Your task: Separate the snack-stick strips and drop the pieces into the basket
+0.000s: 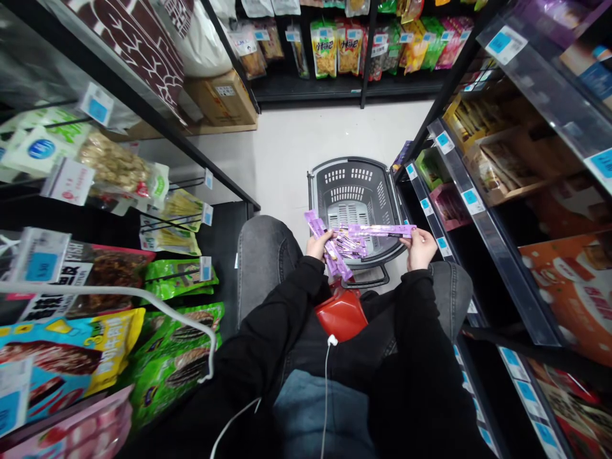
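My left hand (317, 246) is closed on a bunch of slim purple snack packets (340, 264), which stick out above and below its fingers. My right hand (421, 248) pinches the right end of one long purple snack packet (382, 230), stretched level between the two hands. More small purple packets (351, 245) show between the hands; whether they are held or lie in the basket, I cannot tell. Beneath them a grey shopping basket (354, 163) with slotted walls stands on the floor in front of my knees.
A red glossy pouch (342, 313) with a white cable (327, 382) lies between my legs. Shelves with snack bags (172, 331) flank me on the left, and a price-tagged shelf edge (471, 191) is close on the right. A carton (229, 99) stands ahead on the left.
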`<action>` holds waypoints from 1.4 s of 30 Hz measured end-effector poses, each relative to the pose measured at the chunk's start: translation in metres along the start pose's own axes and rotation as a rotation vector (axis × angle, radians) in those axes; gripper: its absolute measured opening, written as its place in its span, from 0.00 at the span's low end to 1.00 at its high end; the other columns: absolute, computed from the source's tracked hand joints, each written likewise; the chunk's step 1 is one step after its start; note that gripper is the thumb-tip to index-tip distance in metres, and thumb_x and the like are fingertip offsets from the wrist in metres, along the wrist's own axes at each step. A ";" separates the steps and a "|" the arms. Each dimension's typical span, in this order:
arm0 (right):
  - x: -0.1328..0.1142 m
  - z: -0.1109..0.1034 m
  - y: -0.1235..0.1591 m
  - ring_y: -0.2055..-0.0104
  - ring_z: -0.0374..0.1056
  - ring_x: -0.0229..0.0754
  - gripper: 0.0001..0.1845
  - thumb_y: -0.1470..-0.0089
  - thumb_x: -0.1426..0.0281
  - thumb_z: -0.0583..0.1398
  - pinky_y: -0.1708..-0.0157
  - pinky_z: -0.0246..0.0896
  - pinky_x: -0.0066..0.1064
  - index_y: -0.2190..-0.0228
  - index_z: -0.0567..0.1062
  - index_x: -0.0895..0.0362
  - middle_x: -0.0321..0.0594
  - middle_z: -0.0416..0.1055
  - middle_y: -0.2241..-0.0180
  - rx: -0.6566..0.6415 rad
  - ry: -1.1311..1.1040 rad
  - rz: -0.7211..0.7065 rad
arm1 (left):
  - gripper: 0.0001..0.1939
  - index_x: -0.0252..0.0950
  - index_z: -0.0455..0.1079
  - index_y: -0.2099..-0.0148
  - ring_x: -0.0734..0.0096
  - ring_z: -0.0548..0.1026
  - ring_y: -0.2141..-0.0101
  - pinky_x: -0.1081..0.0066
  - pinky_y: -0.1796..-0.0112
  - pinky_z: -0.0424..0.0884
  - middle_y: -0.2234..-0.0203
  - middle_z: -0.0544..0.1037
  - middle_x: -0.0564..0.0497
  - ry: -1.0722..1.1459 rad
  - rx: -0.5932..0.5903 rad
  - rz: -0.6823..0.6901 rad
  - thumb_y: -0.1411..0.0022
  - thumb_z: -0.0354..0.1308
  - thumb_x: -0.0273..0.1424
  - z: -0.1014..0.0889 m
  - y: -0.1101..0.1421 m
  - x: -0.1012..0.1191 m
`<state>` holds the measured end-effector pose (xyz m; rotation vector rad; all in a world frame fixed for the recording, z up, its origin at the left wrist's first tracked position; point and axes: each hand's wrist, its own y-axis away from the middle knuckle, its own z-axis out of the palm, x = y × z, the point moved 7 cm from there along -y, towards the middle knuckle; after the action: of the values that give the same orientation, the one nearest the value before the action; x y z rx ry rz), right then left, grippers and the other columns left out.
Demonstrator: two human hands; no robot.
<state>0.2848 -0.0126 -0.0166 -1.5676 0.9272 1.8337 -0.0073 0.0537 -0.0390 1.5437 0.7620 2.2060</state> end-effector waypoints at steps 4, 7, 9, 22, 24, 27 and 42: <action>0.003 -0.006 0.002 0.78 0.69 0.35 0.11 0.56 0.67 0.60 0.74 0.71 0.31 0.72 0.64 0.60 0.33 0.67 0.77 0.058 0.124 0.013 | 0.05 0.29 0.66 0.74 0.80 0.69 0.82 0.77 0.75 0.70 0.85 0.69 0.53 0.278 0.004 -0.193 0.46 0.55 0.22 0.002 0.001 -0.002; 0.014 0.014 0.015 0.77 0.69 0.35 0.07 0.57 0.73 0.59 0.74 0.70 0.28 0.71 0.66 0.60 0.34 0.67 0.78 -0.081 0.346 0.046 | 0.05 0.29 0.66 0.72 0.79 0.70 0.81 0.74 0.71 0.72 0.84 0.69 0.54 0.324 -0.094 -0.185 0.44 0.53 0.24 0.012 0.008 0.003; 0.025 0.031 0.026 0.76 0.69 0.35 0.06 0.55 0.75 0.56 0.73 0.70 0.27 0.70 0.66 0.59 0.35 0.67 0.77 -0.183 0.434 0.066 | 0.05 0.29 0.66 0.70 0.78 0.71 0.81 0.70 0.69 0.74 0.84 0.68 0.54 0.313 -0.163 -0.156 0.44 0.54 0.26 0.018 0.012 0.004; 0.043 0.059 0.062 0.60 0.68 0.46 0.10 0.54 0.69 0.58 0.57 0.60 0.38 0.67 0.69 0.60 0.48 0.71 0.66 -0.693 0.955 0.115 | 0.12 0.29 0.66 0.69 0.77 0.72 0.79 0.66 0.66 0.74 0.82 0.70 0.55 0.242 -0.264 -0.041 0.53 0.63 0.32 0.026 0.016 0.006; 0.042 0.076 0.083 0.67 0.69 0.40 0.12 0.52 0.64 0.56 0.65 0.64 0.34 0.65 0.69 0.57 0.40 0.71 0.69 -0.891 0.658 0.219 | 0.13 0.29 0.66 0.68 0.76 0.72 0.79 0.67 0.65 0.73 0.81 0.70 0.54 0.248 -0.243 -0.018 0.54 0.64 0.31 0.026 0.016 0.006; 0.037 0.096 0.104 0.74 0.67 0.36 0.17 0.59 0.62 0.61 0.72 0.65 0.30 0.65 0.69 0.57 0.35 0.69 0.74 -1.014 0.343 0.290 | 0.14 0.30 0.66 0.69 0.74 0.73 0.77 0.67 0.64 0.72 0.82 0.70 0.55 0.267 -0.210 0.021 0.55 0.65 0.32 0.024 0.014 0.007; -0.008 0.096 0.110 0.68 0.68 0.40 0.13 0.45 0.65 0.51 0.63 0.60 0.29 0.65 0.73 0.56 0.42 0.73 0.70 -0.958 0.962 -0.535 | 0.19 0.31 0.72 0.67 0.62 0.75 0.65 0.59 0.57 0.68 0.72 0.77 0.46 -0.199 -0.248 0.102 0.66 0.69 0.30 0.020 0.008 -0.011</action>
<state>0.1420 -0.0035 0.0153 -3.0176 -0.2034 1.0800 0.0154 0.0456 -0.0373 1.6719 0.3431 2.0820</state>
